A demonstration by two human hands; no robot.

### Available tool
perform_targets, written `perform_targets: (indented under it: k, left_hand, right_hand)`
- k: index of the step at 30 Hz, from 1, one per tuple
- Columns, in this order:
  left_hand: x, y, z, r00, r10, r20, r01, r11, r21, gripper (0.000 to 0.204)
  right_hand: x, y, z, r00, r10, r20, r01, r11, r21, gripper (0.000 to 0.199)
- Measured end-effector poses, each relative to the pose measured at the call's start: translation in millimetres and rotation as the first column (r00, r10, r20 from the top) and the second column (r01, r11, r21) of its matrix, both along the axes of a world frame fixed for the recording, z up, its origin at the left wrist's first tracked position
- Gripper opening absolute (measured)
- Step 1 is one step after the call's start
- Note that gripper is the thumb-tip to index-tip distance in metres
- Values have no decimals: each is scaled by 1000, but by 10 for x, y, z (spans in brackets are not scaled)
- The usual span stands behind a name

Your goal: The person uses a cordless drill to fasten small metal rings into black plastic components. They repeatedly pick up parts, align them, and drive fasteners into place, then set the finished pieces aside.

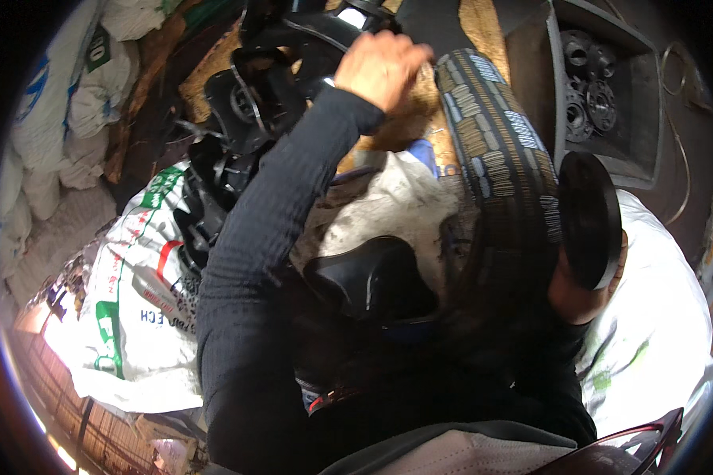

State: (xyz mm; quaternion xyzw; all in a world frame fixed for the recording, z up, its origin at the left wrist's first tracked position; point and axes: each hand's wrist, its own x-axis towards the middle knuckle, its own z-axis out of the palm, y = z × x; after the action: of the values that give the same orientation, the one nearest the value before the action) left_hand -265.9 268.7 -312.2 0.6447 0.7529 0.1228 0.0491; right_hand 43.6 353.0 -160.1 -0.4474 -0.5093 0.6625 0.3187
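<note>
My left hand (384,71) reaches forward at the top of the view, fingers curled and tips hidden. It is beside a pile of glossy black moulded parts (245,99); what it grips, if anything, is hidden. At the right, my right hand (578,293) is closed on the lower part of a black round disc (590,222), held on edge. Between my arms, a shiny black curved piece (372,277) lies at the near side of a dirty white sack (392,198).
Patterned dark cloth (499,142), seemingly a trouser leg, runs between sack and disc. A grey bin (630,150) at far right holds several round flanged metal parts (590,103). Printed white sacks (142,309) stand at left, another white sack (650,324) at right. Brown board (483,28) shows at the top.
</note>
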Motion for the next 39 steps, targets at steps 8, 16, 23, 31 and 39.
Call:
perform_targets:
  k: [8,16,23,31,39]
  left_hand:
    - [778,-658,-1647,754,368,544,34,805,-592,25]
    - [900,-448,-1525,752,407,518,-57,823,-565,26]
    - [883,-350,-1578,638,474,607,-131,843,-521,25]
    - [850,-468,-1626,605,470,643,-185,868,-461,28]
    - [137,-1070,67,975,187,120,-28,639,-769,26]
  right_hand:
    - [-53,-35,42,993,15,-117,-21,999,-47,31]
    - [83,65,-66,906,202,-373,-234,971,-43,45]
    - [-54,-46,20,985,-23,-170,14,998,-55,20]
    - [45,-19,1,983,108,-149,-110,994,-9,31]
    - [123,-8,-38,989,125,78,-132,987,95,33]
